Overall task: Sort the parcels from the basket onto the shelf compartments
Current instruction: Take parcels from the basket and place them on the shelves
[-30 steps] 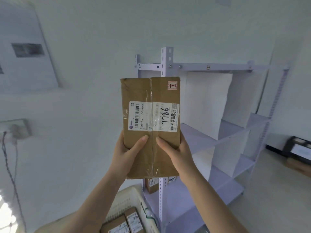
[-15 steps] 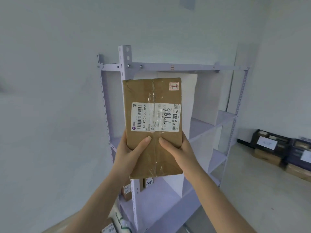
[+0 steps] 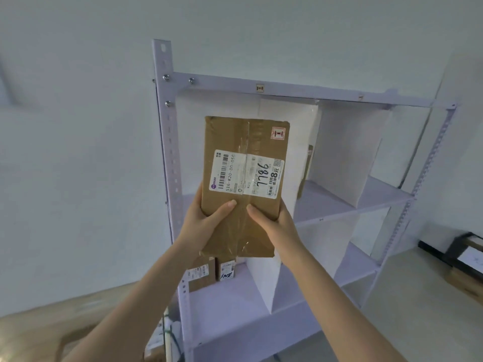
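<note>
I hold a brown cardboard parcel (image 3: pixel 243 142) upright with both hands, in front of the shelf's upper left compartment. It carries a white label with "7786" written on it and a small red "I" sticker at its top right. My left hand (image 3: pixel 206 220) grips its lower left edge, thumb on the front. My right hand (image 3: pixel 271 220) grips its lower right edge the same way. The pale purple metal shelf (image 3: pixel 167 152) has white dividers (image 3: pixel 347 152) and a small "I" tag (image 3: pixel 259 88) on its top rail.
Two small parcels (image 3: pixel 206 273) stand in the lower left compartment below my hands. Another brown parcel (image 3: pixel 308 168) shows partly behind the divider in the upper middle compartment. Part of the basket (image 3: pixel 159 343) peeks out at the bottom left. Dark crates (image 3: pixel 462 254) sit on the floor at right.
My view has swung left to right, so the shelf now fills the frame. The parcel has come closer to the upper left compartment, still in both hands.
</note>
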`<action>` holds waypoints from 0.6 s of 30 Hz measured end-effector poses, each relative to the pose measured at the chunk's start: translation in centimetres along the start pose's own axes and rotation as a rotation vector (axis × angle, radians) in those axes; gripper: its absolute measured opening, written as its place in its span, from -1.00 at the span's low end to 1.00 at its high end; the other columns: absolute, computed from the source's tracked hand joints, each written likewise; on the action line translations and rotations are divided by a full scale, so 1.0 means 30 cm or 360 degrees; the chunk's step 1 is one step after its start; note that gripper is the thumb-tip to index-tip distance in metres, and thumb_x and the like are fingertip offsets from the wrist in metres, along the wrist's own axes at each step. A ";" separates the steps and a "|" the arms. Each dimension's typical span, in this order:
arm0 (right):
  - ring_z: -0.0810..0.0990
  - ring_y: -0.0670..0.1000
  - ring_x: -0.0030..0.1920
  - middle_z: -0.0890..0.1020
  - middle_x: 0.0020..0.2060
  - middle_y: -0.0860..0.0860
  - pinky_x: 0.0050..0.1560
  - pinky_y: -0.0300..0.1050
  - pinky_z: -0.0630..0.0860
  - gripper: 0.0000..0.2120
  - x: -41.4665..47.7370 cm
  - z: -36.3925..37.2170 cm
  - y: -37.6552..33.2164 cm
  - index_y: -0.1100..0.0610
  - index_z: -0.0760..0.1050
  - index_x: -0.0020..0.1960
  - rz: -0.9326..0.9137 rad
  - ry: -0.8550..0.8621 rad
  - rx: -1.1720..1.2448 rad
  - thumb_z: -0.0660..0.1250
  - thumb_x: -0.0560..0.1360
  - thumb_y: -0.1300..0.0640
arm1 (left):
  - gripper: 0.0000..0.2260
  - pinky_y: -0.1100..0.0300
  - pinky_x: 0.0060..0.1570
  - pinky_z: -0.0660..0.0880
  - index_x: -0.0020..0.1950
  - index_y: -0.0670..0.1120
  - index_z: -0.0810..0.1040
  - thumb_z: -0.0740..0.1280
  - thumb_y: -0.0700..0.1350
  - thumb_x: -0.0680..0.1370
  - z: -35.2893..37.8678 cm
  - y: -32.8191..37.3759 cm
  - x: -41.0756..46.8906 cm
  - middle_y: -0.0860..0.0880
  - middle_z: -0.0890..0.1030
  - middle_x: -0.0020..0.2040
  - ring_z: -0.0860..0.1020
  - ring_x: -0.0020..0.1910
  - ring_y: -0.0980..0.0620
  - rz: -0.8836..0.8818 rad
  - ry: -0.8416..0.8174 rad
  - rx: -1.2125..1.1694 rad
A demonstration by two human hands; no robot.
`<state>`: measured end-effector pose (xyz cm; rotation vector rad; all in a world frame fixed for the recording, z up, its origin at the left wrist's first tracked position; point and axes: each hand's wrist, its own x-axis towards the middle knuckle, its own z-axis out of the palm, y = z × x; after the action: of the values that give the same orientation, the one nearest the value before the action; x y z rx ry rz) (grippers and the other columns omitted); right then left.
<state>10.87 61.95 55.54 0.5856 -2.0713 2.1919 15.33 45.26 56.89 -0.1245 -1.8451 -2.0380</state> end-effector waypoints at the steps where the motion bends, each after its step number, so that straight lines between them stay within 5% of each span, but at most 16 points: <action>1: 0.59 -0.11 0.20 0.63 0.18 -0.18 0.26 0.05 0.54 -0.46 0.021 -0.002 0.017 -0.10 0.41 0.37 0.0010 -0.0021 -0.0014 0.51 0.44 0.03 | -0.48 0.31 -0.16 0.59 0.40 0.04 0.39 0.46 -0.14 0.48 -0.004 -0.013 0.013 0.12 0.64 0.11 0.65 -0.01 0.20 0.0005 0.0009 0.0030; 18: 0.55 -0.20 0.23 0.59 0.23 -0.19 0.19 -0.26 0.50 -0.41 0.300 0.075 0.279 -0.07 0.38 0.40 0.0097 -0.0324 -0.0164 0.52 0.43 0.06 | -0.36 0.14 0.05 0.61 0.43 0.05 0.35 0.49 -0.05 0.39 -0.133 -0.292 0.201 0.16 0.64 0.15 0.62 0.12 0.13 0.0033 0.0234 0.0158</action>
<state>0.48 57.15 50.51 0.7747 -2.3145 2.1201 7.55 40.55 50.07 0.0324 -1.8415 -1.8841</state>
